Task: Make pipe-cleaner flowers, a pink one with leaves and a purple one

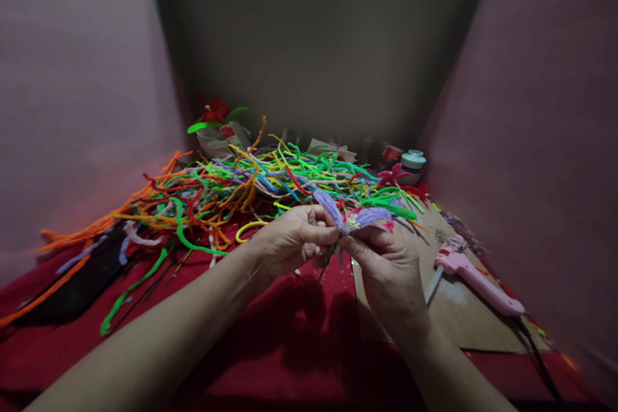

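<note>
Between my two hands is a purple pipe-cleaner flower [371,217] with a pale yellow centre, its petals spread to both sides. My left hand [297,238] pinches it at the base of the left petal, thumb against fingers. From the other side my right hand [386,264] pinches the same base between thumb and forefinger. A thin dark stem slants down below the fingertips. Pink petals show just behind the purple ones, and I cannot tell whether they belong to the same flower.
A heap of colourful pipe cleaners [270,174] spreads behind my hands. On the right, a pink glue gun [477,277] with a glue stick lies on a brown board [463,328]. Further back stand a jar with a light-blue lid [413,159] and a red flower [215,109]. Red cloth [270,360] covers the table.
</note>
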Available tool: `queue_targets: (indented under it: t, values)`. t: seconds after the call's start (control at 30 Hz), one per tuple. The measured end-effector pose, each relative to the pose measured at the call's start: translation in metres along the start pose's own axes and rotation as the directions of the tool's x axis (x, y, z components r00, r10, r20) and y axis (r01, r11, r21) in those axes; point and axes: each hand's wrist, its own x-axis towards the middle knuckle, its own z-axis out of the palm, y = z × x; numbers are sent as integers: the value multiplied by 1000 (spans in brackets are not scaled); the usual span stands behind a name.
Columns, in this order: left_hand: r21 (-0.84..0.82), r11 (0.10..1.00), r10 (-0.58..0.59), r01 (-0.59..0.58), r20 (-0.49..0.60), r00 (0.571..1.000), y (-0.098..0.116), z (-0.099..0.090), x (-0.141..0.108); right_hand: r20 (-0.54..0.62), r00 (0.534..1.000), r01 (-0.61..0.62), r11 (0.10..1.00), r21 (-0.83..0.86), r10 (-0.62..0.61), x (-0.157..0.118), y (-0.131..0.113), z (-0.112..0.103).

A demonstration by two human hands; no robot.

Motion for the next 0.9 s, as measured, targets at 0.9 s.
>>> queue_targets:
  t: [0.9]
  values:
    - [259, 951, 202, -170, -104, 974, -6, 26, -15, -68, 995, -52, 981, 186, 66, 11, -4, -3]
